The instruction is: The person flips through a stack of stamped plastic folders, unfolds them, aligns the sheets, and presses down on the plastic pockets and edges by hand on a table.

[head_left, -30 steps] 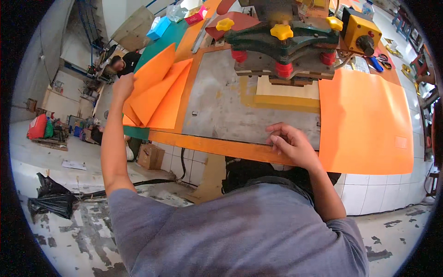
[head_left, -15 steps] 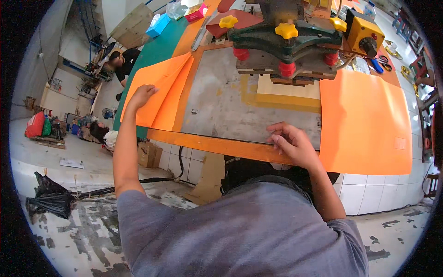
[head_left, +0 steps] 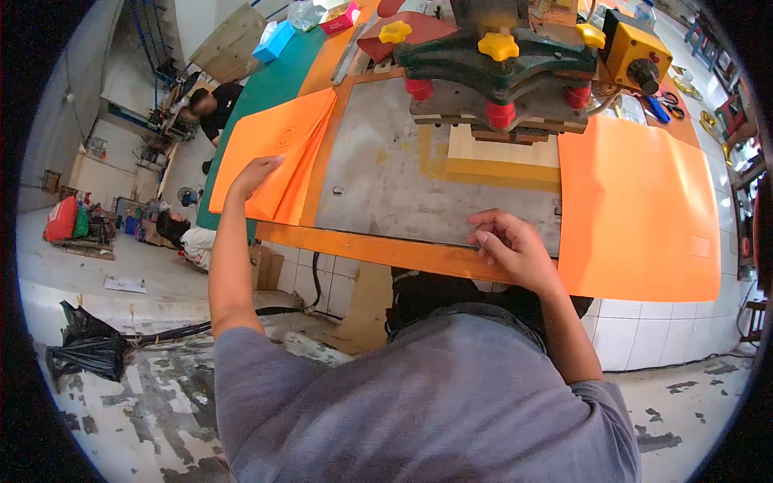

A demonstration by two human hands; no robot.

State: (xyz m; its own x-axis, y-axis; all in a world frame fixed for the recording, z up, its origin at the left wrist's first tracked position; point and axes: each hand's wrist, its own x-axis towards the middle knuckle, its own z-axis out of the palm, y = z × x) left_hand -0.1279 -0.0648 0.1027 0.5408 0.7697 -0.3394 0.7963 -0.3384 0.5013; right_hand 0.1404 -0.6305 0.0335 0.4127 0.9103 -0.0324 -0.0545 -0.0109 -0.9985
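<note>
My left hand is at a stack of orange sheets left of the press, its fingers pressed together on the top sheet's near part. That sheet bears a small embossed mark, and the sheets below fan out on the right side. My right hand hovers over the front edge of the grey metal plate, fingers loosely curled and apart, holding nothing. Behind it stands the dark green press head with yellow star knobs and red spacers. Beneath that head lies a cream block edged with brown tape.
Another pile of orange sheets lies to the right, overhanging the table's front edge. A yellow control box, scissors and a blue tissue box are farther back. A person in black is beyond the table's left side.
My left hand has moved slightly right and down with the top orange sheet, which now lies flatter and shows its embossed mark. My right hand has barely moved.
</note>
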